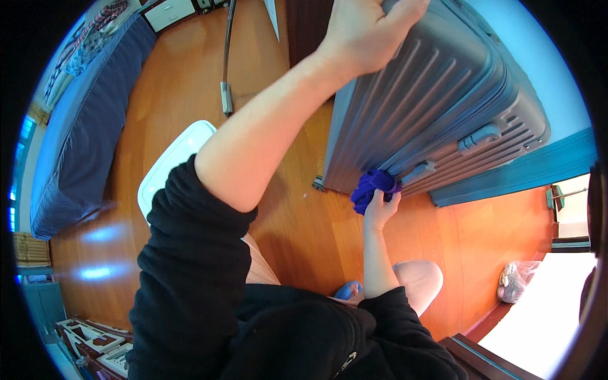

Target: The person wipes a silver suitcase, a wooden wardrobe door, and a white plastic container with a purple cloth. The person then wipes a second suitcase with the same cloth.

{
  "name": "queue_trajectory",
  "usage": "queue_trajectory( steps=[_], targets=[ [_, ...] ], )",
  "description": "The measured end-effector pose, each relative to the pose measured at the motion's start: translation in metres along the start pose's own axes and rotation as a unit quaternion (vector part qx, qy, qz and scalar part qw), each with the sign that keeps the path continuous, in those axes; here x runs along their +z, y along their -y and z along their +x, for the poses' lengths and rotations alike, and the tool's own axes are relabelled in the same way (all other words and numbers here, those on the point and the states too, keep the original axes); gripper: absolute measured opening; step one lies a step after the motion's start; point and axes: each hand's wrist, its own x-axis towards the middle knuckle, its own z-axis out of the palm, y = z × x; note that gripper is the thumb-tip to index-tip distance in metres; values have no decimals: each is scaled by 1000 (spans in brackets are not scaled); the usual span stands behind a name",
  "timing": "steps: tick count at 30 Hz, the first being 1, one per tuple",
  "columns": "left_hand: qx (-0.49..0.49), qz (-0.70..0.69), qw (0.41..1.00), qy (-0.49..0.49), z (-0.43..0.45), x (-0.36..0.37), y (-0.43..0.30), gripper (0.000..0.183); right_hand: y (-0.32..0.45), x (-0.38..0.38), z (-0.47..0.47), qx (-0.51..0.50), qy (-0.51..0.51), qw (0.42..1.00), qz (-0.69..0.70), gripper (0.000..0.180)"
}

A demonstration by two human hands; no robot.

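A large grey hard-shell suitcase (418,95) with ribbed sides stands tilted on the wooden floor to the front right. At its upper end, my left hand (365,38) grips the suitcase; the fingertips are partly out of view. My right hand (380,209) pinches a bunched purple cloth (373,190) against the suitcase's lower side, close to a grey latch (418,172). Another grey latch (479,137) sits farther along the same side. One small caster wheel (318,183) shows at the bottom corner.
Left of my left arm is a white plastic lid or stool top (173,161), partly covered by the sleeve. A mop-like pole (226,71) stands beyond it. A blue-covered bed (95,128) lines the left. A filled plastic bag (515,280) rests by the right doorway.
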Motion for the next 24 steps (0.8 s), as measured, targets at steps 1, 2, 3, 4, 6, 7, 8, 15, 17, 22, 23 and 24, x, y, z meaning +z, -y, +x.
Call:
queue_trajectory(
  steps=[1,2,3,4,6,7,8,15,17,22,23,24],
  targets=[
    [18,0,1000,-12,3,3,2,22,1,5,7,42,-28,997,54,28],
    [-16,26,999,26,-1,8,2,25,4,3,8,24,-58,997,55,25],
    [-46,56,995,65,-2,11,2,30,-2,-3,13,82,-54,988,122,27],
    [18,103,994,37,-7,13,-2,25,6,0,13,86,-74,985,134,23],
    [94,158,983,9,-18,20,-17,25,17,-6,20,83,-78,986,120,21],
    [103,164,981,9,-21,33,-29,30,8,-22,33,63,-64,993,73,25],
    [100,161,982,0,-25,47,-42,33,-1,-37,42,72,-90,991,74,27],
    [169,29,981,90,-29,96,-71,39,-35,-107,92,61,-146,986,56,46],
    [144,133,971,136,-7,61,-48,45,-28,-90,88,74,-121,983,121,49],
    [124,330,917,188,30,12,25,71,-51,-109,124,161,-116,973,113,43],
    [129,323,921,177,31,20,29,71,-53,-122,135,144,-123,976,107,42],
    [128,318,924,168,31,24,31,71,-54,-137,141,131,-128,978,97,41]
  ],
)
